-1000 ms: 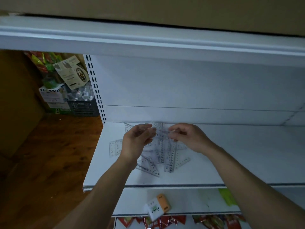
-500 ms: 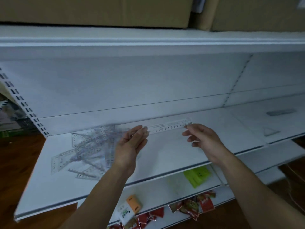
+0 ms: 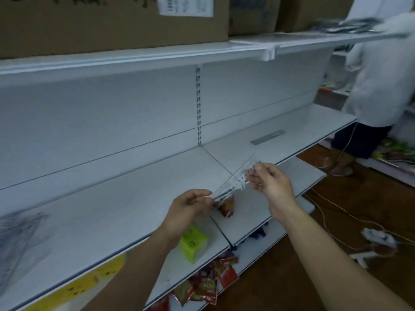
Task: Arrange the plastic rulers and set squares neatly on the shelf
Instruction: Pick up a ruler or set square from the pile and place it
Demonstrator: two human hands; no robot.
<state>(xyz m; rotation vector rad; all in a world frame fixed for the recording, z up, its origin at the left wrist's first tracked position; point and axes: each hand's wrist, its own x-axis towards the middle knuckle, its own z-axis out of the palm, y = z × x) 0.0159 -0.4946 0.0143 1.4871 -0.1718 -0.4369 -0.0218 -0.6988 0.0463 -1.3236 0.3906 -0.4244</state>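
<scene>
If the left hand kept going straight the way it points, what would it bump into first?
Past the clear ruler the left hand pinches, probably the grey strip on the shelf; depth is unclear.

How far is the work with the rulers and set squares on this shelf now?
Looks done: what seems to be a neat stack of rulers lies on the right part of the shelf.
In hand: one clear ruler, pinched at its ends by the left hand and the right hand, above the shelf.
Left: the blurred, jumbled pile at the far left, not yet sorted.
</scene>
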